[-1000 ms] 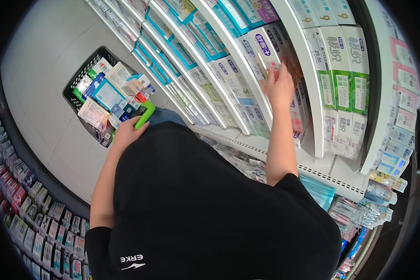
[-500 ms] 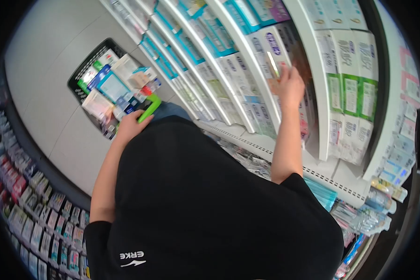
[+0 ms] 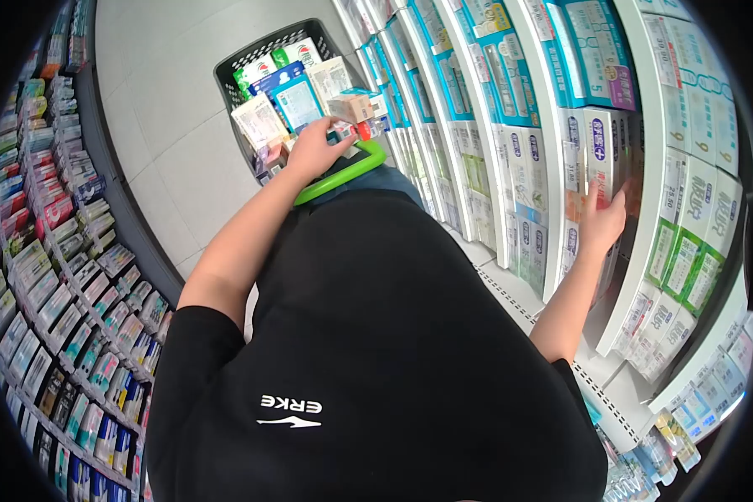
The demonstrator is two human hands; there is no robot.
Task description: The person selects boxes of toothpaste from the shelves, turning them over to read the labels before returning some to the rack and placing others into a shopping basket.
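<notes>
My right hand (image 3: 604,219) reaches into the shelf at the right. Its fingers close on the lower part of a white box with purple print (image 3: 597,144), which stands in its row. My left hand (image 3: 314,152) is over the black shopping basket (image 3: 228,84), just beyond its green handle (image 3: 343,177). Thumb and forefinger are apart over small boxes; the other fingertips are hidden. Close to it lie a teal-edged box (image 3: 298,104), a cream box (image 3: 261,122) and a brown-and-white box (image 3: 351,106).
Shelves of upright boxes rise on the right, with a teal box (image 3: 590,54) above my right hand and green-and-white boxes (image 3: 686,259) beside it. Racks of small packages (image 3: 67,284) line the left. Grey floor tiles (image 3: 155,134) lie between.
The view has turned, bringing the basket right and up in the picture. My left hand has left the green handle for the goods in the basket. My right hand stays at the same shelf.
</notes>
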